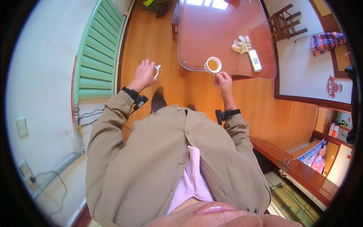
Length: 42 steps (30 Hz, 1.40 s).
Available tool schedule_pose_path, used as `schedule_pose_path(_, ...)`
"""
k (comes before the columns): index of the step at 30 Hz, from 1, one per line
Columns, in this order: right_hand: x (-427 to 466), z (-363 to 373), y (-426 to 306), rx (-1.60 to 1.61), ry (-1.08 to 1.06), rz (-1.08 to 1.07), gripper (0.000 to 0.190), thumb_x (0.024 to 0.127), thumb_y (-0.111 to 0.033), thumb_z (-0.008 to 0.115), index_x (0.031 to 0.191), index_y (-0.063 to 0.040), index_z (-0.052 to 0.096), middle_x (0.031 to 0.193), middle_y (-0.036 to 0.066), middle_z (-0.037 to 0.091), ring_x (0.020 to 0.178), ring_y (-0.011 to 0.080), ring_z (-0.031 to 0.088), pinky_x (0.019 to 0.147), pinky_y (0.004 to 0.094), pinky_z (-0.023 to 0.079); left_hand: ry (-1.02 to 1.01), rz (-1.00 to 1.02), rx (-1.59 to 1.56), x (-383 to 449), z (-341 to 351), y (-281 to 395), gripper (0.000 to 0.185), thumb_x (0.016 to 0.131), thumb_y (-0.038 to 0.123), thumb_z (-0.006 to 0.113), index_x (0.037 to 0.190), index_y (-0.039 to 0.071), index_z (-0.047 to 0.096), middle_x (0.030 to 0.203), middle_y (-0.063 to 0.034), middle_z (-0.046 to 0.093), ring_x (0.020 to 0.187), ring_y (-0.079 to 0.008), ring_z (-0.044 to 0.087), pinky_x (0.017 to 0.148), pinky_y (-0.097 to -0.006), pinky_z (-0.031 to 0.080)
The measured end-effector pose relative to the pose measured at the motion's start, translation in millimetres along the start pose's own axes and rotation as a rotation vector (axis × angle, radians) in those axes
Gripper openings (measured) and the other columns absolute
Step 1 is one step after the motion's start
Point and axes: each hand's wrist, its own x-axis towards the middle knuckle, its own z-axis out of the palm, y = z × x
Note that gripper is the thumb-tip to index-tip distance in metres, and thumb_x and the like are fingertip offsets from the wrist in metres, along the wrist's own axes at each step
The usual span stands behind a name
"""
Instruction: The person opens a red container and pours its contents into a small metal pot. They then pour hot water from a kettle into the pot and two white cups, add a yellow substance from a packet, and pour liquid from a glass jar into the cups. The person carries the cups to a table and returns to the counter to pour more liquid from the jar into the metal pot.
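My right hand (223, 80) pinches the handle of a white cup (206, 68) that holds an amber liquid, just over the near edge of a glass-topped table (198, 45). From above, my left hand (144, 74) grips a second white cup (156, 72); its rim and handle show beside the fingers, and its inside is mostly hidden. This cup is over the wooden floor, left of the table. On the tabletop lie a crumpled cloth or paper (241, 44) and, touching or close to it, a white phone-like device (255, 60) with a printed code showing.
A green radiator (97, 54) lines the left wall, with cables below it. A stool (175, 21) stands at the table's left side, and a wooden chair or stool (285, 25) is to its right. An open wooden door (300, 167) is at the lower right.
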Motion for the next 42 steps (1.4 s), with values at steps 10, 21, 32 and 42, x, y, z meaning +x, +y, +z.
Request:
schedule_pose_path(10,69,86,6,0.112,0.171,0.015,0.014,0.095,-0.014,0.060,0.085,-0.005,0.060,0.070,0.004,0.063,0.058,0.0118,0.060,0.054,0.0248,0.048,-0.124,0.247,0.097,174,-42,-102,0.054,0.065,0.017,0.081,0.112,0.005,0.057,0.108,-0.0174,0.054,0.107,-0.0364,0.054,0.091,-0.0448,0.049)
schedule_pose_path(21,162,99,6,0.112,0.275,0.094,0.012,0.096,-0.015,0.061,0.089,-0.005,0.061,0.075,0.004,0.066,0.061,0.0116,0.064,0.054,0.0226,0.049,-0.091,0.407,0.118,379,-54,-106,0.052,0.068,0.018,0.080,0.113,0.006,0.058,0.108,-0.0177,0.055,0.106,-0.0363,0.055,0.091,-0.0446,0.049)
schedule_pose_path(32,215,142,11,0.194,0.484,0.117,0.013,0.097,-0.014,0.062,0.088,-0.005,0.060,0.076,0.003,0.066,0.064,0.0091,0.062,0.056,0.0219,0.048,0.008,0.639,0.135,595,-46,-103,0.046,0.072,0.025,0.077,0.110,0.006,0.059,0.106,-0.0173,0.057,0.103,-0.0369,0.056,0.088,-0.0454,0.049)
schedule_pose_path(42,244,195,24,0.372,0.806,0.194,0.011,0.098,-0.012,0.062,0.091,-0.003,0.060,0.079,0.004,0.066,0.067,0.0097,0.062,0.059,0.0221,0.050,-0.079,0.801,0.181,714,0,-85,0.051,0.076,0.023,0.079,0.120,0.007,0.056,0.115,-0.0169,0.055,0.111,-0.0386,0.053,0.094,-0.0482,0.048)
